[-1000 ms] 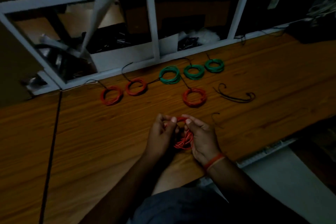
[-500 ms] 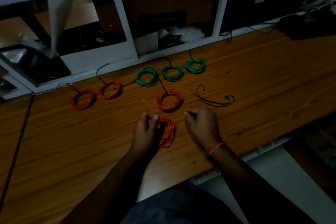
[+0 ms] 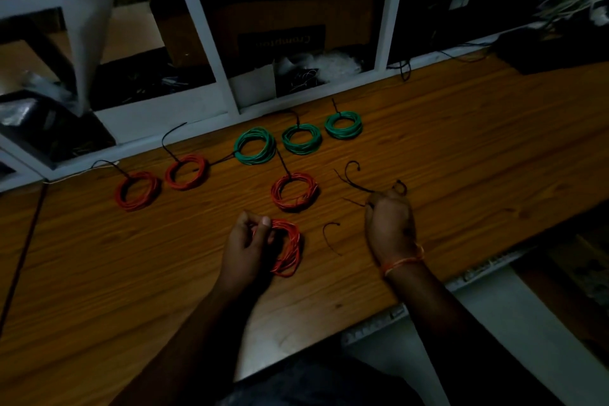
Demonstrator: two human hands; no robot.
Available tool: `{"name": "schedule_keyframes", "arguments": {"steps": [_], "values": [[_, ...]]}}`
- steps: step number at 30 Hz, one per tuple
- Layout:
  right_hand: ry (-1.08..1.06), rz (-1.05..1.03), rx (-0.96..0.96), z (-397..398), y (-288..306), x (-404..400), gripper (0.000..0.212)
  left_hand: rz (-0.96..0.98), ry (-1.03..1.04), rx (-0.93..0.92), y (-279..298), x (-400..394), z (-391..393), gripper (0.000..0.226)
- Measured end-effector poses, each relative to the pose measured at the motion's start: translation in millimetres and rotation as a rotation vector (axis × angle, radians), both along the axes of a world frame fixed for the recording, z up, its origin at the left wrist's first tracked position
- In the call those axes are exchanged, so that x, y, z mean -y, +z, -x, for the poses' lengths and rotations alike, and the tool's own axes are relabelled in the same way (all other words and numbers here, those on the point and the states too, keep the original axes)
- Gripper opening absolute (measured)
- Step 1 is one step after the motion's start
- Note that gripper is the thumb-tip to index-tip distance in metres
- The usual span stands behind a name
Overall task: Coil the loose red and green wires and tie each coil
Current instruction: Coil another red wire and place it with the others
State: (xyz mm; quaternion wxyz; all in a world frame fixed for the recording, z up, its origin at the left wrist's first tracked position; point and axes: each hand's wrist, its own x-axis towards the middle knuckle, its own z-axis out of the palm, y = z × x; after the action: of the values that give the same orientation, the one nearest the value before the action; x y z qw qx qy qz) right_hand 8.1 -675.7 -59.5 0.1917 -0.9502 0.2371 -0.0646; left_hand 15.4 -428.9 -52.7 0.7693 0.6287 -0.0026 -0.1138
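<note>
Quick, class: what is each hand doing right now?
Left hand: pinches the untied red wire coil.
Right hand: fingers curled on a thin black tie string.

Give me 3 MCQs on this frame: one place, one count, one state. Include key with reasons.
1. Where does the right hand reach?
A. To the green coils
B. To the black ties right of the nearest tabled red coil
C. Off the table

2. How many green coils lie on the table?
A. Two
B. Three
C. Five

3. What state is the red coil in the left hand?
A. Gripped, no tie visible on it
B. Lying free on the table
C. Cut in half

Key: 1 B, its fingers close on a black strand there. 2 B, three green coils sit in a row near the white frame. 3 A, fingers pinch the held coil, no black tie seen.
</note>
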Motion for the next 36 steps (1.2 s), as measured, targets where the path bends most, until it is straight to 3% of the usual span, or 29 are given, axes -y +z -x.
{"name": "schedule_keyframes", "arguments": {"steps": [3,5,7,9,12,17,24,31,36], "values": [[0.088,0.092,0.062,11.9,-4.7,-8.9,0.026,-0.011,0.005,0.001,1.3,-0.8,0.3,0.013],[0.147,0.013,0.238,22.2,-1.6,-14.6,0.016,-0.018,0.006,-0.002,2.5,-0.6,0.7,0.013],[0.188,-0.234,0.492,32.2,9.4,-23.8,0.010,-0.026,0.017,-0.006,1.8,-0.2,0.3,0.013],[0.212,-0.615,0.608,44.7,27.8,-39.6,0.013,-0.021,0.027,-0.011,-1.6,-0.6,-1.8,0.013],[0.277,-1.020,0.549,54.8,51.7,-65.1,0.014,0.001,0.033,-0.023,-5.1,0.6,-3.6,0.014],[0.415,-1.151,0.414,59.1,55.2,-88.9,0.007,0.006,0.056,-0.047,-3.0,1.4,-3.8,0.013],[0.439,-0.688,0.394,51.8,28.8,-94.9,0.014,0.139,0.102,-0.102,0.7,3.6,-2.3,0.011],[0.658,-0.081,0.614,47.1,14.6,-98.4,0.010,0.166,0.085,-0.063,-1.6,0.4,-1.9,0.009],[0.654,0.039,0.676,46.6,13.4,-108.2,0.008,0.189,0.072,-0.068,-4.2,-1.7,-0.7,0.007]]}}
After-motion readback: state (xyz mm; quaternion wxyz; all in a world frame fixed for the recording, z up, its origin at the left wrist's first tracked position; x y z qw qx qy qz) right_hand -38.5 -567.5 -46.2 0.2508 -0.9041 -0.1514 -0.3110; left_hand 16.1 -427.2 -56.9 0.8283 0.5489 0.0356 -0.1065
